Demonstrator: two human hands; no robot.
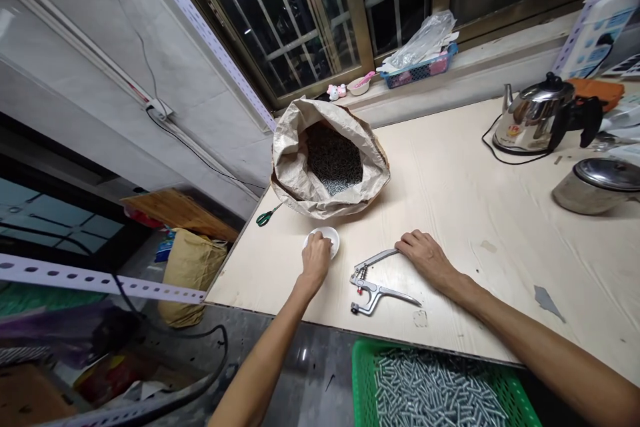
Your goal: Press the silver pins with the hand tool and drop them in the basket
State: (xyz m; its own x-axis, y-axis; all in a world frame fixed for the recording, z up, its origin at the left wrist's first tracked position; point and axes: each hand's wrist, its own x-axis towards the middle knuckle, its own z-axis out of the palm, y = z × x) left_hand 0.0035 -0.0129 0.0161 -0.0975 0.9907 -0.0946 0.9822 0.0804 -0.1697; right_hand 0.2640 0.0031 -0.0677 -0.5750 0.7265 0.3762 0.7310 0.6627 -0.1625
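Observation:
My left hand (316, 260) rests on a small white dish (330, 235) on the pale wooden table (475, 227), its fingers curled over the dish's near rim. My right hand (425, 255) lies on the table with its fingertips touching the upper handle of metal snap pliers (373, 281), which lie flat between my two hands. Behind the dish stands an open paper sack (330, 157) filled with small dark metal pieces.
Green-handled scissors (269, 215) lie left of the sack. A green basket (430, 387) with several silver tubes sits below the table's near edge. A steel kettle (535, 117) and a lidded pot (597, 185) stand at the right. A blue basket (420, 67) sits on the windowsill.

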